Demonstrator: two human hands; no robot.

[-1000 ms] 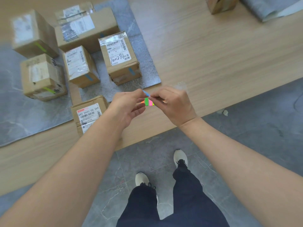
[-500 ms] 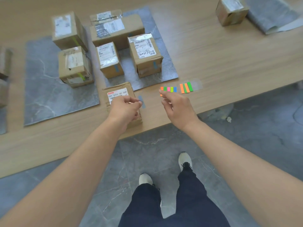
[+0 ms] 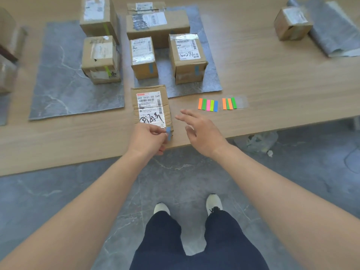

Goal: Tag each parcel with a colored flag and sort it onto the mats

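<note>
Pinches, with left hand [image 3: 150, 140] at centre frame, a small blue paper flag [image 3: 169, 133] onto the near right corner of the brown cardboard parcel [image 3: 151, 106] by the wooden worktop [image 3: 272, 84] edge. Holds right hand [image 3: 202, 131] released, fingers spread, just right of it, apart. Looks stiff, probably light, slick on the taped label, so best gripped by the bare long sides; sits just below the grey marbled mat [image 3: 212, 82].

Left hand [image 3: 149, 138] pressing blue flag [image 3: 169, 132] onto near parcel [image 3: 151, 106], right hand [image 3: 202, 131] open beside it
</note>
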